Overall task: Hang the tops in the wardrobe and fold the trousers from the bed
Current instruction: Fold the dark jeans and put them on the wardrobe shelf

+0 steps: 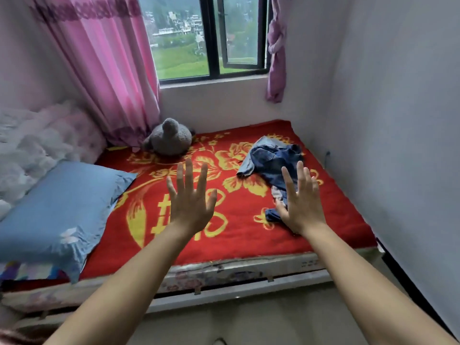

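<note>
1. Bed [249, 242] surface lies beneath both my hands, covered by a red and gold blanket [231, 170]. Risk: the blanket may ruck up under a fold, leaving the trousers creased. No wardrobe is in view, so I cannot judge the route to it.

2. Denim heap [271, 160] lies just beyond and partly under my right hand [302, 207], well apart from my left hand [190, 207]. It is crumpled; I cannot tell whether it is trousers, a top, or several garments. Risk: grabbing the whole bundle and sorting a piece to the wrong place.

3. Blue pillow [59, 210] sits well to the left of my left hand, and a grey plush toy [169, 139] lies beyond it. Risk, judged low: a wide spread of trouser legs could knock against either.

4. Both hands are spread flat with fingers splayed, palms down, grasping nothing. The right one hangs over the near end of the heap; whether it is touching the cloth I cannot tell. Risk: a one-handed pinch there would drag the heap rather than lift it clean.
</note>
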A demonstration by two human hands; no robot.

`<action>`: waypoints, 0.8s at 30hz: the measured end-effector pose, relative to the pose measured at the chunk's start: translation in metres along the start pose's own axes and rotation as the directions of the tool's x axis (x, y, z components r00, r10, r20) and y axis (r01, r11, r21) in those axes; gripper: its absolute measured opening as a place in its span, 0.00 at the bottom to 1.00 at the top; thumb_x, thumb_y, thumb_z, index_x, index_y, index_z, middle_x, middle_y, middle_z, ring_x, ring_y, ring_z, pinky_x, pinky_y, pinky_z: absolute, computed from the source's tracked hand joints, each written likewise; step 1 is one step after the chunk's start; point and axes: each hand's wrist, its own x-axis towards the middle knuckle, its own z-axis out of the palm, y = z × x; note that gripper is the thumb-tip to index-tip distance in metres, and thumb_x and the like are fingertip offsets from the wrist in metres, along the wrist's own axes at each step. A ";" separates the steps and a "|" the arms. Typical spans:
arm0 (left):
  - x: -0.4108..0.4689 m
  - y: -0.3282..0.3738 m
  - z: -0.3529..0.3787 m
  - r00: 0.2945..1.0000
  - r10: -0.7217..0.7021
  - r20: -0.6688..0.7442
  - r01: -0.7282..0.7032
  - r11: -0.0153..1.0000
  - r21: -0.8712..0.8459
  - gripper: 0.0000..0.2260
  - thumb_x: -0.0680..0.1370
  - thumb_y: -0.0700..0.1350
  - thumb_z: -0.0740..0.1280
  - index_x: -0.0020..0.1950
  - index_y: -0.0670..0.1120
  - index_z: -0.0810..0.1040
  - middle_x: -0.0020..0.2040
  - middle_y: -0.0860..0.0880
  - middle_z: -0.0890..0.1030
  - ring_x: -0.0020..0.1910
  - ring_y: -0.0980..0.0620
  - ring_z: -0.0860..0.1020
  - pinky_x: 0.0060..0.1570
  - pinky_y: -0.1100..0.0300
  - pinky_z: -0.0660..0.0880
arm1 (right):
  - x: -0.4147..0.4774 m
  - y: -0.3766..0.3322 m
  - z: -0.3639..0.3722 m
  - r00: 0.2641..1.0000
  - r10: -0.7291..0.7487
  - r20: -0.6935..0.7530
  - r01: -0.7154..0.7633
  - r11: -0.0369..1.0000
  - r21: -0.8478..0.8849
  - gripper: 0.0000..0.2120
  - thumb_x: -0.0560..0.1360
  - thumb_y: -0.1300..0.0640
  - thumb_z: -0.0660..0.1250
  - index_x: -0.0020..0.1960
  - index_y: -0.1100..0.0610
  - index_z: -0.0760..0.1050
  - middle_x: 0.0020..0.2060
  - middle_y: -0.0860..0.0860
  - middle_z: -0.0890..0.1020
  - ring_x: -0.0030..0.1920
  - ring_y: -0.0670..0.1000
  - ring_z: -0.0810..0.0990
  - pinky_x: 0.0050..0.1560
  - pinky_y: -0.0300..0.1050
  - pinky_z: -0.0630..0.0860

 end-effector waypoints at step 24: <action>0.296 0.103 0.349 0.835 0.225 0.502 -0.118 0.965 -0.236 0.34 0.80 0.62 0.54 0.80 0.52 0.43 0.80 0.42 0.42 0.79 0.41 0.45 0.73 0.38 0.55 | 0.181 0.236 0.221 0.774 0.501 0.387 -0.411 0.862 -0.295 0.44 0.76 0.46 0.65 0.81 0.53 0.41 0.79 0.63 0.45 0.79 0.62 0.47 0.77 0.57 0.51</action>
